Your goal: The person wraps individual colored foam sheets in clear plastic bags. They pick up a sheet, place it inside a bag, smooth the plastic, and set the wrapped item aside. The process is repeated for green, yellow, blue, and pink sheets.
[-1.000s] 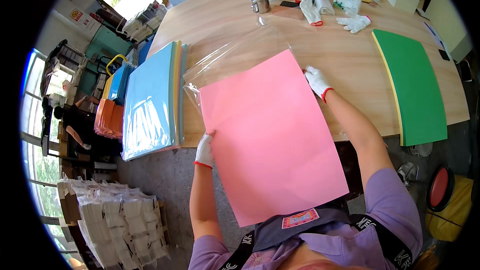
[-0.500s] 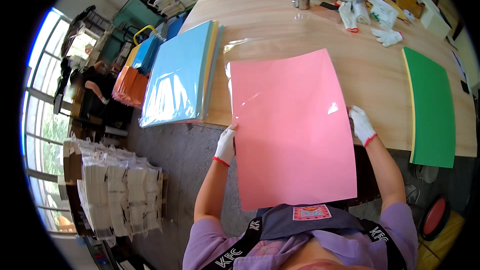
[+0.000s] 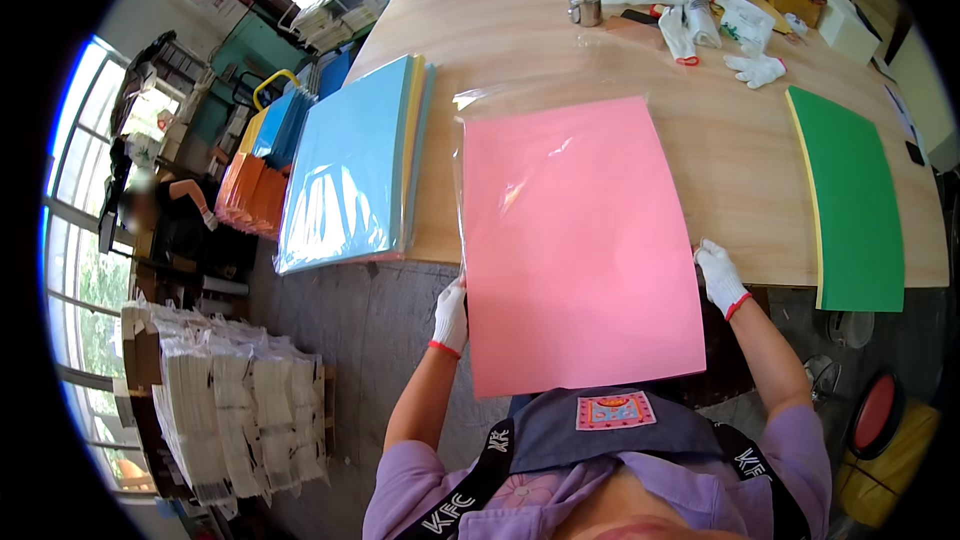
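A large pink sheet or stack of sheets (image 3: 580, 250) reaches from the table edge toward my body. A clear plastic bag (image 3: 468, 98) surrounds its far part, with its film showing along the left side and just past the far edge. My left hand (image 3: 452, 318), in a white knit glove with a red cuff, pinches the left edge near the table's front. On the opposite side, my right hand (image 3: 720, 275), gloved the same way, has its fingers curled at the right edge; its fingertips are partly hidden.
Bagged light-blue stacks (image 3: 345, 160) lie left on the wooden table (image 3: 500, 15), beside orange bundles (image 3: 250, 190). A green stack (image 3: 850, 205) overhangs the right edge. Spare gloves (image 3: 755, 70) and a metal cup (image 3: 584, 7) sit far back. Wrapped paper (image 3: 230, 400) is piled lower left; another person (image 3: 180, 205) sits beyond.
The pink sheet has moved away from me, its far edge closer to the bag's far end. Both hands are lower along its sides. The view has shifted slightly.
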Motion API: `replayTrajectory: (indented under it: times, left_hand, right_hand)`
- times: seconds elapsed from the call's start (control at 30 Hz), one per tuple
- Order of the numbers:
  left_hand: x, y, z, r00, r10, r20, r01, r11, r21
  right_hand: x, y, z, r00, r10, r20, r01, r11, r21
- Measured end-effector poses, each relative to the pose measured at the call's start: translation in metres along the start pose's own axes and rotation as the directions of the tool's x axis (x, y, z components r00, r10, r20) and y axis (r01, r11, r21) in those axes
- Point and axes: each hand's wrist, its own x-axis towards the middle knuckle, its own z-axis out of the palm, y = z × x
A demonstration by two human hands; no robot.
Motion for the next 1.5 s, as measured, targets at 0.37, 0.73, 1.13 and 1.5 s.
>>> replayTrajectory:
  times: [0.37,0.73,1.13,1.5]
  left_hand:
    - [0.025,-0.014,-0.067,0.999,0.030,0.014,-0.033,0.961,0.275]
    - [0.028,0.064,-0.108,0.944,-0.060,0.325,-0.163,0.771,0.616]
    - [0.065,0.034,-0.109,0.954,-0.035,0.299,-0.086,0.920,0.383]
    - [0.055,0.006,-0.138,0.952,-0.278,0.126,0.095,0.663,0.742]
  right_hand:
    - [-0.040,0.001,-0.002,0.996,0.054,0.074,-0.055,0.998,0.010]
    - [-0.099,-0.061,0.062,0.913,0.336,0.231,-0.197,0.859,-0.472]
    - [-0.080,-0.096,0.054,0.959,0.259,0.113,-0.251,0.965,-0.076]
    - [-0.089,-0.084,0.172,0.750,-0.414,0.517,0.581,0.039,-0.813]
